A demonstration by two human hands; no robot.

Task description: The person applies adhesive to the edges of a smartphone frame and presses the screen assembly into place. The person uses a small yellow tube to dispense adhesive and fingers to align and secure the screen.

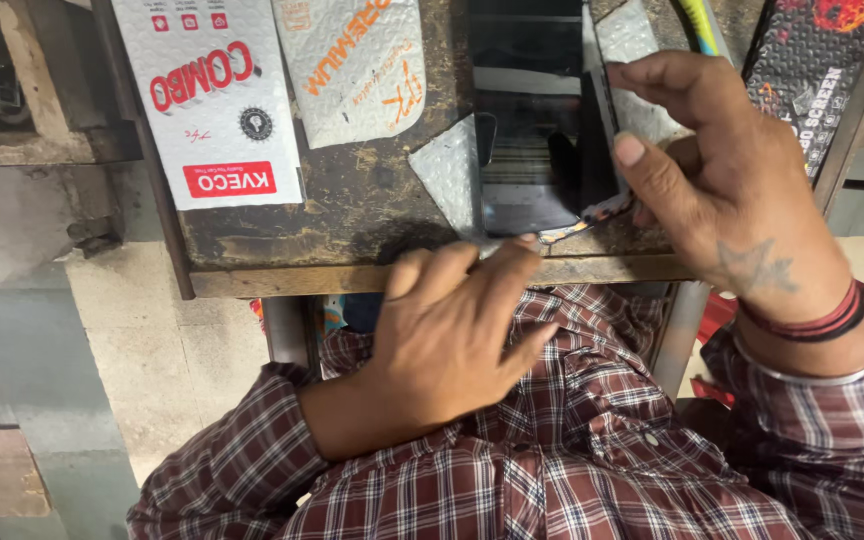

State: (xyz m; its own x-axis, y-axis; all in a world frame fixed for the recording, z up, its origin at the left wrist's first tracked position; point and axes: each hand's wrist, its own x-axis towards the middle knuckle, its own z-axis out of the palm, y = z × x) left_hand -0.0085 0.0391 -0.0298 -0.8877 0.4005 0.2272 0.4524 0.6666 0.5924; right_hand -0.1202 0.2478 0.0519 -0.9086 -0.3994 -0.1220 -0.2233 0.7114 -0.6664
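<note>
On the worn table (352, 200), a phone (532, 120) lies lengthwise away; right hand (722, 190) fingers pinch its edge, left hand (452, 330) fingers press flat.

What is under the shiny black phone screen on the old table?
Under the flat black glass phone screen lies a silvery bubble-wrap pouch on the worn brown wooden table. How far the pouch runs beneath is covered.

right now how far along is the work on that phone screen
Done, apparently: the silver bubble-wrap pouches lie open beside the dark glossy phone on the worn wooden bench. In hand: the left hand steadies its near edge; the right hand pinches its right side. Left: can't tell.
</note>
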